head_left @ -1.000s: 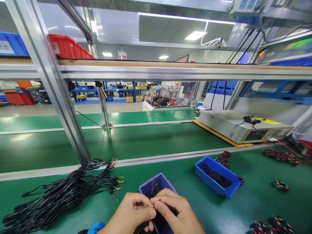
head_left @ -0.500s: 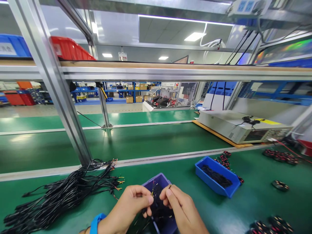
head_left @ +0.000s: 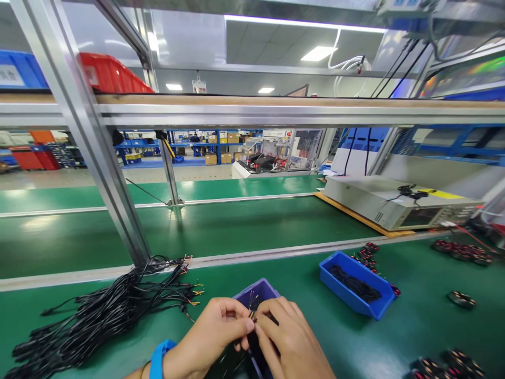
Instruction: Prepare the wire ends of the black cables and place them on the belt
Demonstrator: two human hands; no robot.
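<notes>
My left hand, with a blue band on its wrist, pinches a thin cable whose wire ends, yellow and dark, stick up past the fingertips. Closed at the fingertips, my right hand meets those wire ends from the right; anything small in its pinch is hidden. Both hands are above a purple-blue bin, which they largely cover. To the left lies a big bundle of black cables with stripped, coloured wire ends pointing right.
A blue bin of black pieces stands to the right, with small round coil-like parts around it. Behind are a grey instrument on a wooden board and a metal post. An overhead shelf crosses the view.
My right hand has moved left, bringing its fingertips from a gap away up to the wire ends. My left hand keeps its pinch on the cable. The view has shifted slightly.
</notes>
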